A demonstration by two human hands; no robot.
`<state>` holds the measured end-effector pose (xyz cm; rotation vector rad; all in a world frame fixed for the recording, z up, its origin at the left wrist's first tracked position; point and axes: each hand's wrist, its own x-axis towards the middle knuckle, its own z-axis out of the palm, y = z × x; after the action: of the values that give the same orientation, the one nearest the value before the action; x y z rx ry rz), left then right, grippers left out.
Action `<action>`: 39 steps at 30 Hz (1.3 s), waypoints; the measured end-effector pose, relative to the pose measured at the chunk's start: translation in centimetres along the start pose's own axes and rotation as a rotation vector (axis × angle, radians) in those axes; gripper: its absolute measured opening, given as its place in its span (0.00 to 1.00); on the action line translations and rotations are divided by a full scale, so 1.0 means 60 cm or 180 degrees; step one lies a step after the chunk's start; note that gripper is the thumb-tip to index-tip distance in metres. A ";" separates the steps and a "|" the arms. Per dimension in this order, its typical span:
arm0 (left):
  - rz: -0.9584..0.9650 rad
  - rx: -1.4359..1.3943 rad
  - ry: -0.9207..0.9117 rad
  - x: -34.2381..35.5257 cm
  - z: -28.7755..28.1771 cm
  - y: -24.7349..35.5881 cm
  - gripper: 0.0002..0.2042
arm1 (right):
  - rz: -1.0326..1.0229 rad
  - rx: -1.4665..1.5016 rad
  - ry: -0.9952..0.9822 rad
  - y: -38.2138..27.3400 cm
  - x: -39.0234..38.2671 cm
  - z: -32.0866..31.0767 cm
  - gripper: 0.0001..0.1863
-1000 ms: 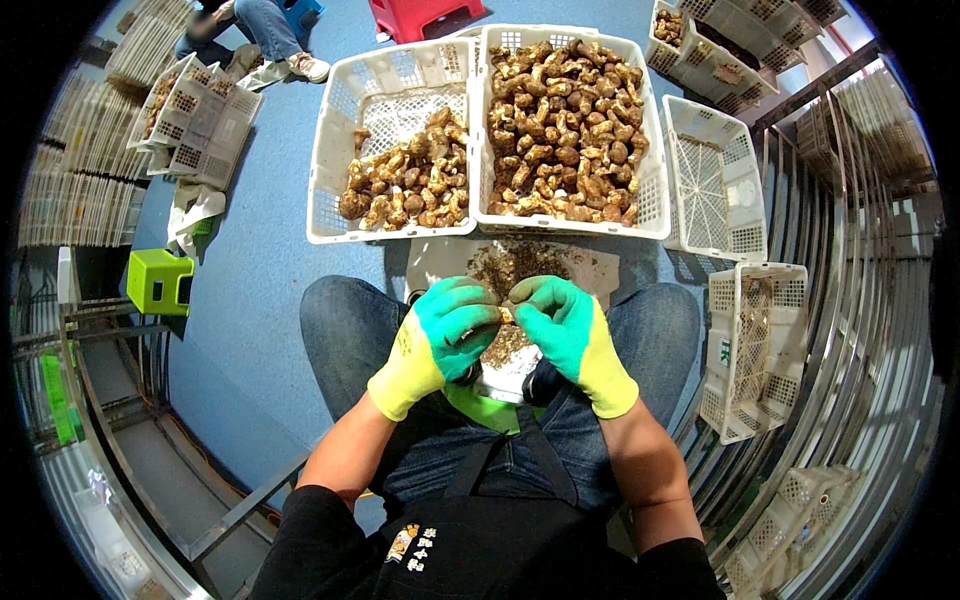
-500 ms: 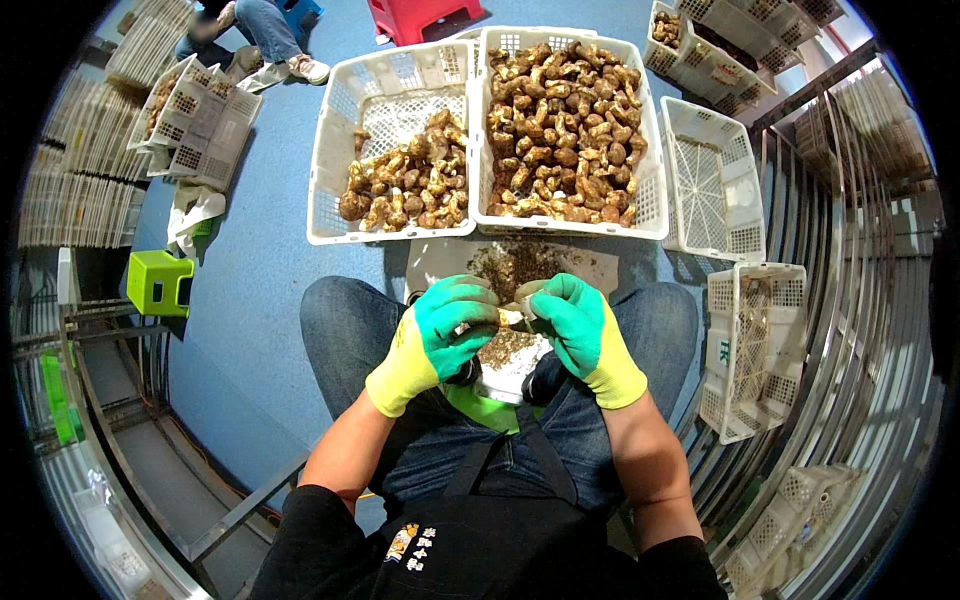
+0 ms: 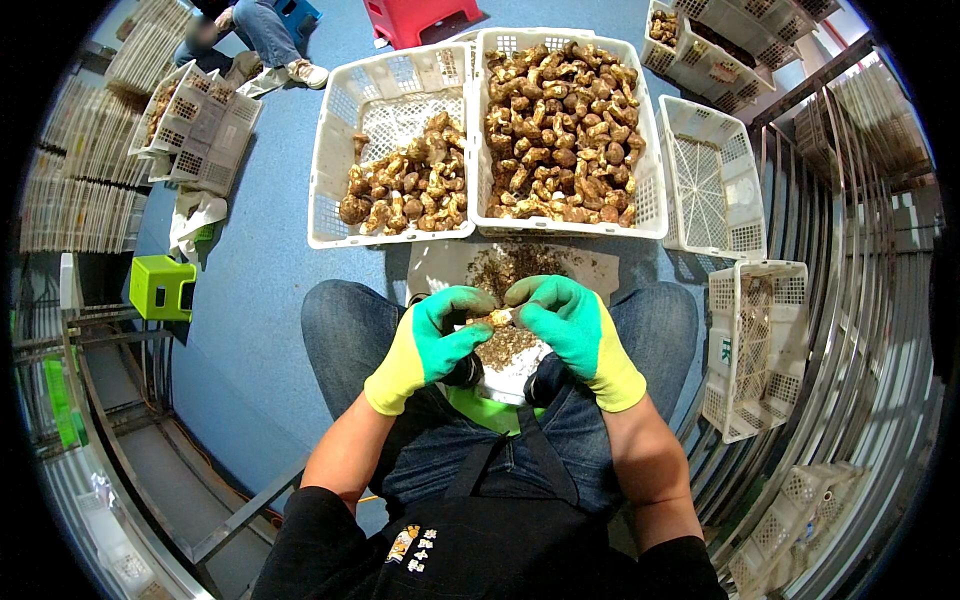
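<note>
Between my knees, my left hand (image 3: 431,343) and my right hand (image 3: 567,335), both in green-and-yellow gloves, are closed on a small pale-and-brown mushroom (image 3: 497,318). Its far part is partly hidden by my fingers. Under them lies a light sheet (image 3: 430,260) scattered with dark dirt and crumbs (image 3: 513,264). Just ahead stand two white perforated crates side by side: the left crate (image 3: 392,83) partly filled with brown mushrooms (image 3: 410,190), the right crate (image 3: 652,200) heaped with them.
Empty white crates (image 3: 714,177) (image 3: 750,355) stand to the right beside metal racks (image 3: 830,300). More crates (image 3: 200,125), stacked trays and a green stool (image 3: 160,285) are at left. A red stool (image 3: 420,15) and a seated person's legs (image 3: 275,35) are at the top.
My left hand's fingers have shifted and spread a little around the mushroom, showing more of it. My right hand's fingers have moved slightly on it.
</note>
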<state>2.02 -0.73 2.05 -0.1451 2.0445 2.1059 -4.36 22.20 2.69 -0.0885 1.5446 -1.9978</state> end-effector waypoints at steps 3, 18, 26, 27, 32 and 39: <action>-0.0454 -0.0359 -0.0027 -0.002 -0.003 0.003 0.14 | -0.0041 0.0334 0.0182 0.013 0.003 -0.001 0.08; -0.0848 -0.0401 -0.0137 0.003 -0.001 0.015 0.13 | -0.0043 -0.0644 0.0045 0.001 -0.001 0.002 0.10; -0.0879 -0.0416 -0.0171 0.000 0.000 0.019 0.14 | 0.0227 -0.0624 0.0036 -0.009 0.000 0.002 0.06; -0.0840 -0.0368 -0.0146 0.000 -0.001 0.019 0.14 | 0.0244 -0.0395 0.0075 -0.008 0.000 0.001 0.07; -0.0974 -0.0335 -0.0202 0.003 0.000 0.023 0.13 | -0.0034 -0.0404 0.0053 0.004 0.004 -0.003 0.10; -0.1287 -0.1122 -0.0497 0.000 -0.012 -0.002 0.17 | 0.0065 -0.0129 0.0086 -0.001 0.001 -0.002 0.09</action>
<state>2.00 -1.47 1.94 -0.3961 1.4011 2.1116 -4.49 22.25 2.71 -0.0618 1.5970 -1.9598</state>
